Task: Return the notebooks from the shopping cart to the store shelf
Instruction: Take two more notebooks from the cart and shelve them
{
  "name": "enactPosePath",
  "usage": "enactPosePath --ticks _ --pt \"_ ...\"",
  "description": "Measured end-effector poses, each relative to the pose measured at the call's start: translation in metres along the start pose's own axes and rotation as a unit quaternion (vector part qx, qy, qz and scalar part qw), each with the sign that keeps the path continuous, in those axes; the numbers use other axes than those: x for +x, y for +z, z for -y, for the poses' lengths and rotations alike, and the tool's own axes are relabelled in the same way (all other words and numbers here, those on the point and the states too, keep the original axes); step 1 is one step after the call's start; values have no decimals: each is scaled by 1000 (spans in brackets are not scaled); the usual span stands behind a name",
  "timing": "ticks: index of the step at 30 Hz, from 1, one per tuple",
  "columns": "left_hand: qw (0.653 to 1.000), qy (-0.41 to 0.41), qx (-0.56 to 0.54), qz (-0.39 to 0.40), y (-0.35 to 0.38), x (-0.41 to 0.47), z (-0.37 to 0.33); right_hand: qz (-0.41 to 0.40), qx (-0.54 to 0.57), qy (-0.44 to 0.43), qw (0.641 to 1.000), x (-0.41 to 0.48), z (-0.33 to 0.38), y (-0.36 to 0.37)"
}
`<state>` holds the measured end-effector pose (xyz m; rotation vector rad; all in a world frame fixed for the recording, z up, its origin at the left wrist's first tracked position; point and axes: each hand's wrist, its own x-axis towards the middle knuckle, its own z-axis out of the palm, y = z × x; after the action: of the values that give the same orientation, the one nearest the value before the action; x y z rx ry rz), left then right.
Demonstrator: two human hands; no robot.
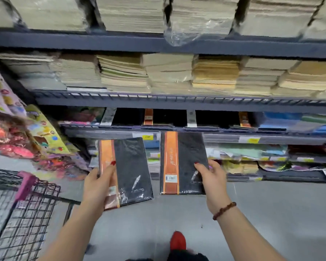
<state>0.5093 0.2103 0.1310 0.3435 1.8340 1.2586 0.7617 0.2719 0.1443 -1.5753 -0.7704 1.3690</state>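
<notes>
I hold two black notebooks with orange bands, both wrapped in clear plastic. My left hand (pixel 98 183) grips the left notebook (pixel 129 166) at its lower left edge, thumb on the orange band. My right hand (pixel 211 178) grips the right notebook (pixel 184 157) at its right edge. Both are raised in front of the store shelf (pixel 177 129), where similar black and orange notebooks (pixel 156 117) lie flat in stacks. The wire shopping cart (pixel 26 204) with a pink handle stands at lower left; its contents are out of view.
Stacks of paper and exercise books (pixel 167 74) fill the upper shelves. Colourful sticker sheets (pixel 13 129) hang at the left. Lower shelves hold coloured folders (pixel 299 123). The floor is grey; a red shoe (pixel 178 240) shows at the bottom.
</notes>
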Motion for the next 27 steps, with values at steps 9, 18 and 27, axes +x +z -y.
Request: enactPosePath --ticks 9,18,27 --pt "997 -29 -28 -66 41 38 4 56 -29 30 998 88 9 40" --pt "996 -11 -51 -78 49 93 48 57 -16 30 998 152 -17 90" --pt "995 -14 -83 -60 54 120 81 130 -23 -28 991 175 -33 116"
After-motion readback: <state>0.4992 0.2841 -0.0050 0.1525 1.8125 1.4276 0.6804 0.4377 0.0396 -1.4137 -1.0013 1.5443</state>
